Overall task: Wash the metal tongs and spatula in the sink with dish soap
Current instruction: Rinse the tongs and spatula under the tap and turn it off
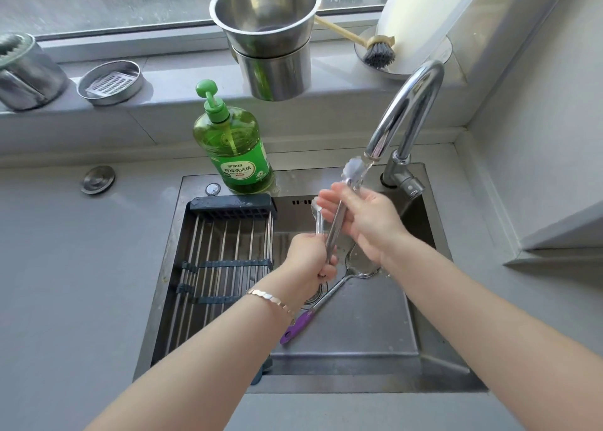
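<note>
A drying rack (pixel 225 251) spans the left part of the sink (pixel 375 332), and the green dish soap bottle (pixel 233 150) stands on the rim behind it, well apart from both hands. The left grip (pixel 313 257) is curled tight round the hinge end of the tongs (pixel 333 237), low over the basin. From that hold their long axis runs up and to the right, so the tips end just under the faucet (pixel 404 111) spout, in the thin stream. Below, the spatula (pixel 326 297) lies untouched on the sink floor, purple handle toward the person, blade up and to the right. The right grip (pixel 365 222) is flat, fingers straight along the upper tong arm, nearer the tips. Any rubbing stroke would likely follow that slanted axis.
</note>
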Motion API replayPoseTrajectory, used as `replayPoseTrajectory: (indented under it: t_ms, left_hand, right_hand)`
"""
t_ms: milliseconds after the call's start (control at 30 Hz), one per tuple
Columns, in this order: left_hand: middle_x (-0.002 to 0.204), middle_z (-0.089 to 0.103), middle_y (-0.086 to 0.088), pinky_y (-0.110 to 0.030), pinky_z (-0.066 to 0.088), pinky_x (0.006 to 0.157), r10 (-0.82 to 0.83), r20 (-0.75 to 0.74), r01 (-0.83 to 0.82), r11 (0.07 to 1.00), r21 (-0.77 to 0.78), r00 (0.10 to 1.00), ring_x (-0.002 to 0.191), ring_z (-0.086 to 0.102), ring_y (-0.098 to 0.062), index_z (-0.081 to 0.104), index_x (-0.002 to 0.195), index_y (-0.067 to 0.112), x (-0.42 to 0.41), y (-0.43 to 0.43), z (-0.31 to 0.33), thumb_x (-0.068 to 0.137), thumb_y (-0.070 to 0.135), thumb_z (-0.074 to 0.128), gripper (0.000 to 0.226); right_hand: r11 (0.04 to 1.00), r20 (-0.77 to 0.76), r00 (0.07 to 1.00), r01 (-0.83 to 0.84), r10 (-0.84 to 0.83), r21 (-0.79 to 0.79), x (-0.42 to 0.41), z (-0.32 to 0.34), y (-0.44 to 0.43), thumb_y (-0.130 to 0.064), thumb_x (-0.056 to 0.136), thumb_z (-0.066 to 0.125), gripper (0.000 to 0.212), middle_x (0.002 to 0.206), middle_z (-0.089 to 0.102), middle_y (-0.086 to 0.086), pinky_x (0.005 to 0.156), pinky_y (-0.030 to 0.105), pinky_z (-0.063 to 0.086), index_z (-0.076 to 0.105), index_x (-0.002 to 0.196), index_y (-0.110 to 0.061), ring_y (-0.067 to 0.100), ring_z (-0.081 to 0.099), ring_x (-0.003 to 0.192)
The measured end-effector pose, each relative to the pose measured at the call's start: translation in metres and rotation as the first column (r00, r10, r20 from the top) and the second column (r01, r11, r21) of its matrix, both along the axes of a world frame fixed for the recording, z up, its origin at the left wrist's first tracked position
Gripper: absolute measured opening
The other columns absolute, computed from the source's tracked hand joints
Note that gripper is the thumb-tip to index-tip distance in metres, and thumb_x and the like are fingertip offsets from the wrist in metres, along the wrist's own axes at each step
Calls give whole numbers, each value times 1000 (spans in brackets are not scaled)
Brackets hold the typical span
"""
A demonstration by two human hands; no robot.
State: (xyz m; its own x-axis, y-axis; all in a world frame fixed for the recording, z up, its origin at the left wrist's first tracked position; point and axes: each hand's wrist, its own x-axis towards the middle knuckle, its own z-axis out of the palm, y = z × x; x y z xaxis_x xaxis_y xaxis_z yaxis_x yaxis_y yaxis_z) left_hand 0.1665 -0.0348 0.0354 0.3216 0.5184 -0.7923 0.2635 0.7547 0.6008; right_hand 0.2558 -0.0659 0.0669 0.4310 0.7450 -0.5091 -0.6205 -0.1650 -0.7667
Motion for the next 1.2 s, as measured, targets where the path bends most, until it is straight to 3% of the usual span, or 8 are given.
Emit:
replayPoseTrajectory:
  t_ms: [133,233,400,600,767,900,1000,1200]
  left_hand:
    - [63,43,-5,-7,19,29,74,21,-73,996,-50,997,26,36,-5,48,76,8,8,7,5,92,-1,19,35]
    - [68,41,-6,-8,19,29,49,-23,-49,999,-11,999,29,36,-4,48,96,6,10,6,5,93,-3,22,28]
    - [64,43,-4,-6,19,29,140,43,-138,989,-46,989,25,37,-4,47,73,12,19,11,15,95,1,23,35]
    - [65,48,-3,-12,26,30,110,213,-108,994,-22,971,39,43,-5,53,82,6,38,19,28,101,11,35,26]
    - [67,47,-5,-12,30,36,-14,250,-13,994,104,968,47,45,-5,52,95,1,48,23,29,99,17,44,19]
    - [62,49,-5,-12,25,31,-160,19,147,943,299,987,29,34,-5,50,89,7,51,26,27,99,26,42,23]
    - [58,56,-4,-15,34,34,-163,-162,222,843,490,973,29,41,-5,45,87,11,42,26,25,99,31,38,25]
    - [77,66,-5,-25,51,55,-144,12,113,817,565,989,64,64,-14,45,83,18,-1,17,18,95,15,50,14]
  right_hand:
    - [995,-3,996,-93,93,25,-5,-2,-6,-1,87,58,13,87,69,11,71,24,59,58,100,0,15,70,74]
    - [998,-126,991,49,-44,44,22,7,2,-6,87,59,8,79,71,9,68,25,59,60,92,1,15,71,70]
    - [998,-82,994,-67,68,21,0,1,-2,-1,83,62,15,81,72,4,71,26,56,60,96,-9,12,69,71]
    - [996,-106,990,91,-88,19,24,9,6,-14,91,56,11,73,70,5,43,17,49,61,86,-6,10,66,56]
    - [979,-41,984,178,-175,97,36,10,3,-6,91,54,15,62,68,-3,56,18,55,63,80,-10,7,64,59]
    - [987,38,989,136,-140,88,41,5,0,-8,89,58,13,52,64,-8,50,19,52,64,78,-10,7,61,50]
    - [996,97,992,72,-77,55,38,-5,-2,-12,90,58,14,63,64,-4,70,25,56,63,78,-11,11,61,64]
    - [999,30,999,12,-13,33,30,-19,-8,3,89,55,19,84,61,11,73,30,59,54,99,-13,21,66,77]
